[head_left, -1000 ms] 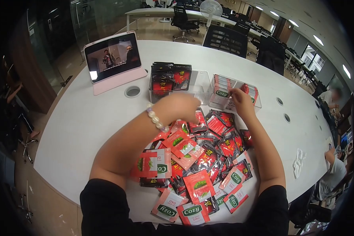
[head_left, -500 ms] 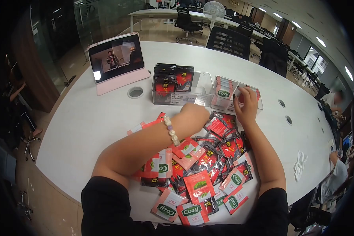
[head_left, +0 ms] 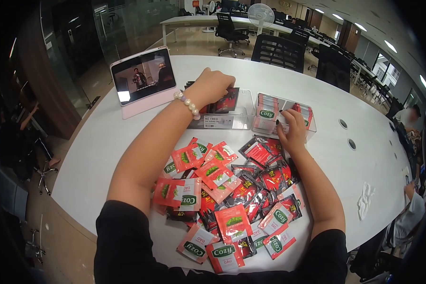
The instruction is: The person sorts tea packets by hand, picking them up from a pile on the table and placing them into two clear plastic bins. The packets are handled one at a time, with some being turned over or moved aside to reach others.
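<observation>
My left hand (head_left: 215,87), with a beaded bracelet on its wrist, is over the left clear plastic bin (head_left: 245,124). Its fingers are closed at the top of a black-and-red coffee sachet (head_left: 228,101); the hand partly hides the sachets there. My right hand (head_left: 293,132) is at the front of the right clear bin (head_left: 312,128), its fingers bent over the rim. That bin holds pink Cozy tea sachets (head_left: 267,106) in two upright rows. Below my hands lies a mixed pile of Cozy sachets (head_left: 233,222) and black-and-red coffee sachets (head_left: 244,188).
A tablet (head_left: 144,78) in a pink case plays a video at the back left of the white table (head_left: 104,137). Crumpled tissue (head_left: 365,201) lies on the right. Round cable holes (head_left: 351,144) dot the tabletop. Other people sit along the right edge.
My left hand has moved from the pile up to the left bin, uncovering pink sachets. My right hand remains at the right bin, slightly lower on its front.
</observation>
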Tool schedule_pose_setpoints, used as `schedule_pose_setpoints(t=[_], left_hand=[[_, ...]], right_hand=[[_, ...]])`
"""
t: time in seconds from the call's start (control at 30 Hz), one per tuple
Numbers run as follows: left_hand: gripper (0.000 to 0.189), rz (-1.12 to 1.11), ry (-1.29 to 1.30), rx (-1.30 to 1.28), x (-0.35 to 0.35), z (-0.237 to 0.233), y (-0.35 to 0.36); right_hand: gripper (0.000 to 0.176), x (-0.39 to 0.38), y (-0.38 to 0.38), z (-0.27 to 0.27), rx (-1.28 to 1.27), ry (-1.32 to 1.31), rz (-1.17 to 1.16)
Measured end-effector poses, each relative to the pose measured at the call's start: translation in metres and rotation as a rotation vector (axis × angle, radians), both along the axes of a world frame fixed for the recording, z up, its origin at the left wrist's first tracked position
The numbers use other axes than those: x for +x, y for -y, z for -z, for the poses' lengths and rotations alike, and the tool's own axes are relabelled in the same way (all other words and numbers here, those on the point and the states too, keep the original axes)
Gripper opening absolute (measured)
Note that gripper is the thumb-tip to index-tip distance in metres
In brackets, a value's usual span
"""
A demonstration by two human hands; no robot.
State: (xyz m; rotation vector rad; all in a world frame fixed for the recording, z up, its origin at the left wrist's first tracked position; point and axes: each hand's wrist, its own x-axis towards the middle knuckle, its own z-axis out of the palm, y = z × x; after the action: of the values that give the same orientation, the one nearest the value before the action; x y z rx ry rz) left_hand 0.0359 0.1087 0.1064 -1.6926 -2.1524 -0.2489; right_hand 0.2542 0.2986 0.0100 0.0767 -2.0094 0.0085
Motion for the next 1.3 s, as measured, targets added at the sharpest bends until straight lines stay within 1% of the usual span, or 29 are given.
schedule_pose_setpoints(t=[0.1, 0.2, 0.3, 0.4, 0.5, 0.6, 0.63, 0.73, 0.83, 0.93, 0.97, 1.0, 1.07, 1.17, 1.27, 1.3], left_hand=[[0.016, -0.068, -0.166, -0.122, -0.010, 0.011, -0.011], [0.016, -0.097, -0.286, -0.094, -0.015, 0.020, -0.016], [0.022, -0.120, -0.345, -0.064, -0.011, 0.023, -0.017], [0.033, -0.179, -0.357, -0.079, -0.005, 0.022, -0.016], [0.040, -0.163, -0.412, 0.110, 0.004, 0.021, -0.006], [0.040, -0.078, -0.255, 0.215, 0.034, 0.005, 0.028], [0.035, -0.052, -0.233, 0.207, 0.042, 0.002, 0.045], [0.039, -0.139, 0.006, -0.129, 0.058, 0.002, 0.102], [0.046, -0.191, 0.439, -0.378, 0.067, 0.014, 0.143], [0.053, -0.147, 0.373, -0.412, 0.077, 0.048, 0.155], [0.051, -0.159, 0.299, -0.414, 0.081, 0.056, 0.154], [0.051, -0.181, 0.294, -0.436, 0.084, 0.057, 0.152], [0.049, -0.222, 0.283, -0.480, 0.091, 0.055, 0.150], [0.046, -0.105, 0.238, -0.209, 0.099, 0.045, 0.164], [0.045, -0.087, 0.301, -0.218, 0.115, 0.015, 0.185], [0.045, -0.046, 0.352, -0.272, 0.120, 0.007, 0.195]], right_hand=[[0.041, 0.000, 0.000, 0.000, -0.010, 0.014, -0.025], [0.042, -0.001, -0.001, 0.002, -0.017, 0.018, -0.042], [0.042, -0.001, -0.001, 0.003, -0.023, 0.029, -0.049], [0.042, -0.002, -0.003, 0.004, -0.020, 0.031, -0.049], [0.042, -0.001, -0.001, 0.002, -0.032, 0.033, -0.049], [0.042, 0.000, 0.000, 0.002, -0.035, 0.033, -0.059], [0.042, 0.000, 0.001, 0.001, -0.039, 0.034, -0.072], [0.042, -0.001, 0.002, 0.002, -0.028, 0.036, -0.088], [0.042, -0.003, 0.002, 0.005, -0.031, 0.059, -0.104], [0.042, -0.003, 0.003, 0.007, -0.028, 0.076, -0.120], [0.042, -0.003, 0.002, 0.007, -0.023, 0.077, -0.121], [0.042, -0.003, 0.001, 0.007, -0.016, 0.078, -0.121], [0.042, -0.002, 0.001, 0.007, -0.032, 0.084, -0.118], [0.042, -0.001, 0.001, 0.007, -0.042, 0.086, -0.119], [0.042, -0.001, 0.000, 0.006, -0.043, 0.090, -0.112], [0.042, -0.001, 0.001, 0.006, -0.046, 0.095, -0.112]])
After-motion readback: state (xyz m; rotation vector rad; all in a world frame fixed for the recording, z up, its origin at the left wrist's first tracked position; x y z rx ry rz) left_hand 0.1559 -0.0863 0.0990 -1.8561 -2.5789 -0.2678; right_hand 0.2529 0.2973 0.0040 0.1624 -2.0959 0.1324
